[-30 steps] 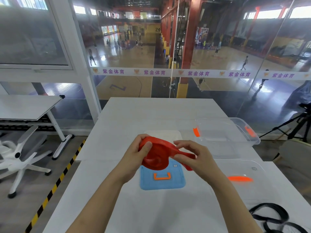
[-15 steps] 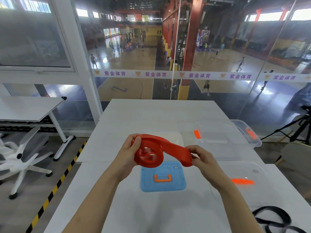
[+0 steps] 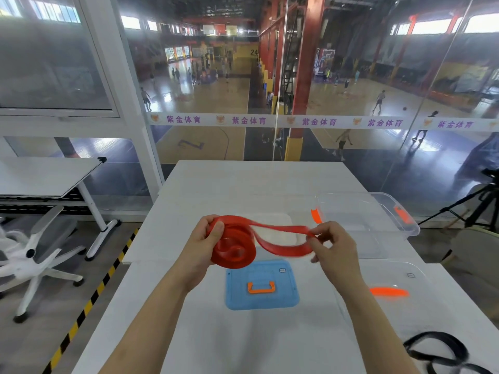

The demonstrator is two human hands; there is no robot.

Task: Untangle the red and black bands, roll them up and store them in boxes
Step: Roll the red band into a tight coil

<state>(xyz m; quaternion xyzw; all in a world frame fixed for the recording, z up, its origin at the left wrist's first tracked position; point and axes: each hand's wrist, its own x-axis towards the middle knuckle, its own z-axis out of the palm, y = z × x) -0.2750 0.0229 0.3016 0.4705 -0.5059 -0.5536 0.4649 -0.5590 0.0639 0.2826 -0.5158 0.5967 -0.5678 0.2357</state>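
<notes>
The red band [image 3: 237, 249] is partly rolled into a thick coil held above the white table [image 3: 243, 184]. My left hand [image 3: 201, 241] grips the coil, thumb on its upper edge. A loose loop of the band runs right to my right hand [image 3: 333, 247], which pinches its far end. The black band [image 3: 442, 352] lies loose at the table's near right corner. A clear box [image 3: 388, 214] with orange latches stands at the back right. A blue lid [image 3: 262, 286] with an orange handle lies flat under my hands.
A clear lid [image 3: 405, 298] with an orange handle lies on the table to the right. A white lid [image 3: 278, 225] lies behind the coil. A white office chair [image 3: 32, 255] and a second desk [image 3: 48, 176] stand left of the table. A tripod [image 3: 478, 203] stands at the right.
The coil has been lifted slightly and my right hand has drawn the loose end out to the right, so the free loop is longer and stretched between both hands.
</notes>
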